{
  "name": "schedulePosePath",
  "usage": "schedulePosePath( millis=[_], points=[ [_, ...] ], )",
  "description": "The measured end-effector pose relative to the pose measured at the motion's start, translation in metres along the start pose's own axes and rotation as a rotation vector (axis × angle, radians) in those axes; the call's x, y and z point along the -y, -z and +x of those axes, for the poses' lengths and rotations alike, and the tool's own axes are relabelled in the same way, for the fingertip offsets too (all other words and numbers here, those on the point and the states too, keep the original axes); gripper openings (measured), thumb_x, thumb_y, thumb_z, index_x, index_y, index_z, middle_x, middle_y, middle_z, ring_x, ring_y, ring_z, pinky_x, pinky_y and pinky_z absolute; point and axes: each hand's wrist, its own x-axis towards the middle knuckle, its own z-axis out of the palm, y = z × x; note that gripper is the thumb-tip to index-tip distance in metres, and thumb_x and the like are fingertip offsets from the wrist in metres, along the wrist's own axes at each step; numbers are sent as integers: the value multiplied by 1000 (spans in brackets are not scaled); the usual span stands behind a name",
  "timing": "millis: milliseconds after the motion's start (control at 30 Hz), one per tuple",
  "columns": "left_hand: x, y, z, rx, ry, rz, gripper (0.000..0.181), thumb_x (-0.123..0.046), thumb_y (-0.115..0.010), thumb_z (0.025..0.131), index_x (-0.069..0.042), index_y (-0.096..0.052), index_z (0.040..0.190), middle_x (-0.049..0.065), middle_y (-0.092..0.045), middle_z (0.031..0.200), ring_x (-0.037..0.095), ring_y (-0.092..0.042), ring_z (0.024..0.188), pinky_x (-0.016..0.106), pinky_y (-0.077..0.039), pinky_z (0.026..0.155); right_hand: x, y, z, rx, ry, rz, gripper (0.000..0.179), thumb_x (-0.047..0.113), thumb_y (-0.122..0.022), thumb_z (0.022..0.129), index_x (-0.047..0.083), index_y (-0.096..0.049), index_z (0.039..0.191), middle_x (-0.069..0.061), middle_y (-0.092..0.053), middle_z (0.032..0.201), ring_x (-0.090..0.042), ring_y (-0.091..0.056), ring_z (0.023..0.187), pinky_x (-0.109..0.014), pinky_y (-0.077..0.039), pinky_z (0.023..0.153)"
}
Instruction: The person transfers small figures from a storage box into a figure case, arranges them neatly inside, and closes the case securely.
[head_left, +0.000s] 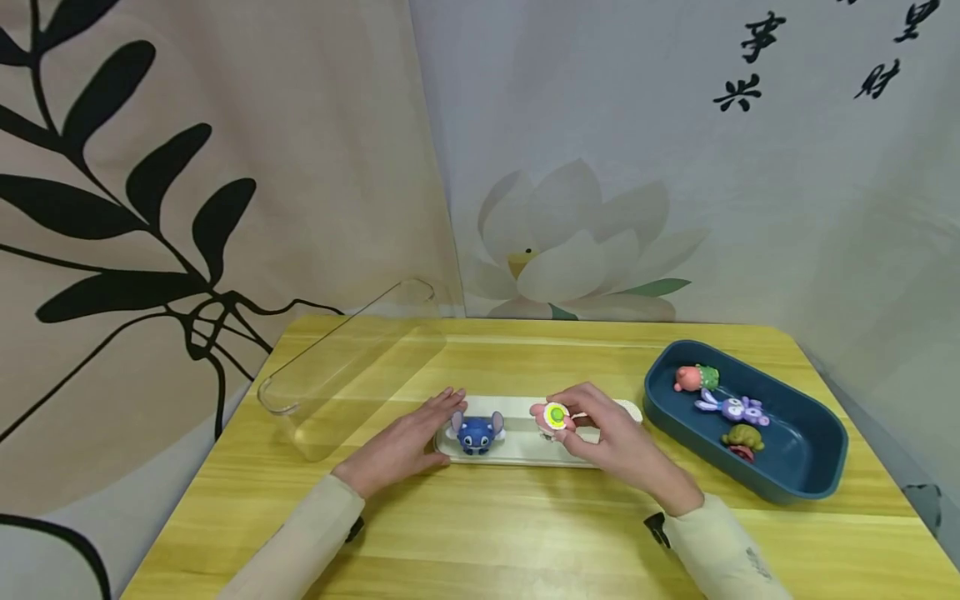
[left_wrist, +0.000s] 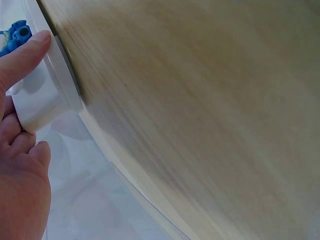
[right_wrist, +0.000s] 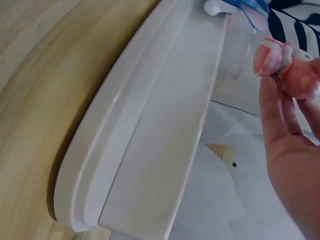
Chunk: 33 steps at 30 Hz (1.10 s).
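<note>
A long white display base [head_left: 517, 450] lies on the wooden table, with a raised step along it. Near its left end stands a blue big-eared figurine [head_left: 477, 433]. My left hand [head_left: 401, 446] holds that end of the base; in the left wrist view its thumb [left_wrist: 30, 55] lies on the front rim, the fingers around the far side. Over the right part of the base, my right hand [head_left: 611, 433] pinches a pink figurine [right_wrist: 295, 72] between thumb and fingers. The figurine is tipped so its round yellow-green underside faces the head camera.
A dark blue tray [head_left: 806, 408] at the right holds a pink-and-green figurine [head_left: 696, 377], a purple rabbit figurine [head_left: 733, 408] and an olive-green one [head_left: 742, 439]. At the back left a clear plastic cover [head_left: 352, 375] rests on the table. A printed cloth [head_left: 600, 100] hangs behind.
</note>
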Motion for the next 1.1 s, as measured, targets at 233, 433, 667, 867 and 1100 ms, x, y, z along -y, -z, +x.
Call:
schedulePosePath(
  millis=[233, 433, 667, 867, 1100],
  points=[
    [-1, 2, 1, 5, 3, -2, 92, -24, -84, 88, -11, -32, 163, 9, -24, 171, 30, -24, 156, 51, -32, 122, -3, -11, 5, 84, -23, -39, 34, 1, -71, 93, 11, -66, 125, -1, -64, 118, -14, -68, 101, -30, -62, 90],
    [-1, 1, 1, 5, 1, 4, 92, -24, -84, 88, -11, -32, 163, 8, -24, 171, 29, -24, 156, 50, -31, 122, -5, -17, 10, 168, -35, -158, 31, 6, -68, 97, 10, -66, 128, 0, -66, 122, -12, -66, 102, -33, -62, 90],
    [0, 1, 1, 7, -2, 4, 92, -23, -84, 87, -10, -33, 163, 7, -23, 171, 28, -23, 156, 49, -30, 123, -3, -20, 10, 194, 2, -320, 31, 12, -70, 99, 12, -68, 130, -2, -68, 129, -18, -65, 114, -44, -59, 97],
    [0, 0, 0, 1, -14, 5, 92, -23, -84, 87, -10, -33, 162, 7, -24, 171, 28, -23, 156, 49, -31, 122, -3, -22, 12, 215, 27, -354, 33, 11, -70, 99, 12, -68, 132, -2, -65, 130, -16, -64, 112, -39, -60, 95],
    [0, 1, 0, -1, -11, 13, 92, -23, -85, 87, -10, -34, 162, 6, -23, 171, 28, -23, 156, 49, -32, 122, -4, -25, 14, 214, 40, -370, 36, 10, -73, 98, 10, -69, 133, 0, -61, 120, -10, -60, 98, -28, -58, 82]
  ],
)
